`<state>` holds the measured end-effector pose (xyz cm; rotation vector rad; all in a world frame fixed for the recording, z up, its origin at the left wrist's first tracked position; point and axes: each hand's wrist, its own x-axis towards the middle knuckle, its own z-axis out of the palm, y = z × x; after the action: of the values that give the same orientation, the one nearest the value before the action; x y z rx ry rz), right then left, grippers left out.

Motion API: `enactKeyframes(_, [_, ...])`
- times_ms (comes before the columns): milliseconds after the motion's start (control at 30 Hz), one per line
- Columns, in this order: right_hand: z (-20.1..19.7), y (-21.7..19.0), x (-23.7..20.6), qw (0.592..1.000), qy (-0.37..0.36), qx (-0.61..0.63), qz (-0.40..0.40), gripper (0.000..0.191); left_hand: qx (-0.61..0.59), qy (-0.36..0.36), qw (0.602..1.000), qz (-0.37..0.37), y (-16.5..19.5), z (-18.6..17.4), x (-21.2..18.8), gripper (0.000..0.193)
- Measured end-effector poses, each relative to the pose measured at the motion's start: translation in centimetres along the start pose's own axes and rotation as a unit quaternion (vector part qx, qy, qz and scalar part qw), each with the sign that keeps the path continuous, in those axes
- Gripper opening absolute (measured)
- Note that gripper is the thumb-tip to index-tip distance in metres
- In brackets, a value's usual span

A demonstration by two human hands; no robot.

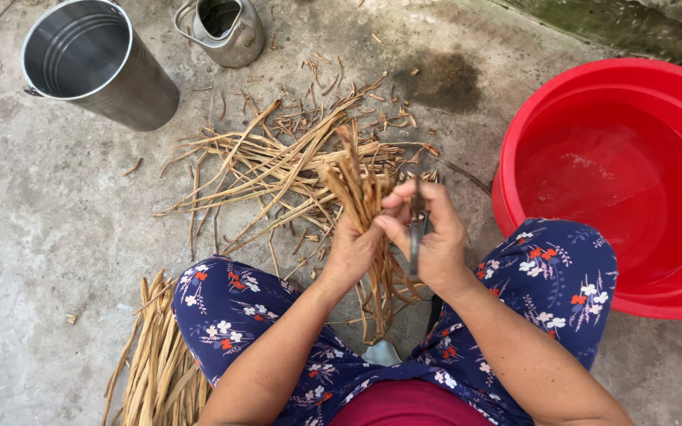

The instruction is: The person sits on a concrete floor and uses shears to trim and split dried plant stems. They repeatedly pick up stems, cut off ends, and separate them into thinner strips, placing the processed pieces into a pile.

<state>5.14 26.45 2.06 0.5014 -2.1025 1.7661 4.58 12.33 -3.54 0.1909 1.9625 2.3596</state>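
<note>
While gripped: stalk bundle (361, 189), floor-clear.

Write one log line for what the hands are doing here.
left hand: grips bundle of dry stems | right hand: holds knife against bundle | ground: stem scraps | right side: red basin

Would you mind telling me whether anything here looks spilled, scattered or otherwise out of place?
Yes: loose strips and small scraps lie strewn across the concrete floor ahead of the knees, unlike the tidy pile by the left leg. A dark damp-looking stain marks the floor near the red basin.
</note>
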Motion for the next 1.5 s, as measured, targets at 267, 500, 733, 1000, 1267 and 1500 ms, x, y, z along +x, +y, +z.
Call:
enactKeyframes(267, [0.0, 1.8, 1.2, 0.988, 0.049, 0.013, 0.146, 0.047, -0.075, -0.069, 0.988, -0.118, 1.8, 0.4, -0.9, 0.06])
enactKeyframes(500, [-0.6, 1.9, 1.7, 0.979, 0.059, 0.07, 0.185, 0.048, -0.058, -0.055, 0.992, -0.099, 2.9, 0.9, -0.2, 0.065])
enactKeyframes(733, [-1.8, 1.3, 2.6, 0.975, 0.082, 0.142, 0.148, 0.045, -0.057, -0.078, 0.992, -0.081, 1.2, 1.5, -1.0, 0.068])
enactKeyframes(1000, [-2.9, 0.7, 3.2, 0.926, 0.011, 0.286, 0.247, 0.041, -0.25, -0.112, 0.951, -0.141, 0.6, -0.1, -0.4, 0.054])
enactKeyframes(1267, [-3.7, 0.1, 3.5, 0.93, -0.05, 0.268, 0.244, 0.041, -0.313, -0.079, 0.92, -0.223, 1.7, -0.7, 0.4, 0.051])
enactKeyframes(1500, [-3.6, 0.1, 3.3, 0.946, -0.037, 0.186, 0.264, 0.042, -0.093, 0.055, 0.99, -0.091, 1.2, -0.8, 1.0, 0.026])
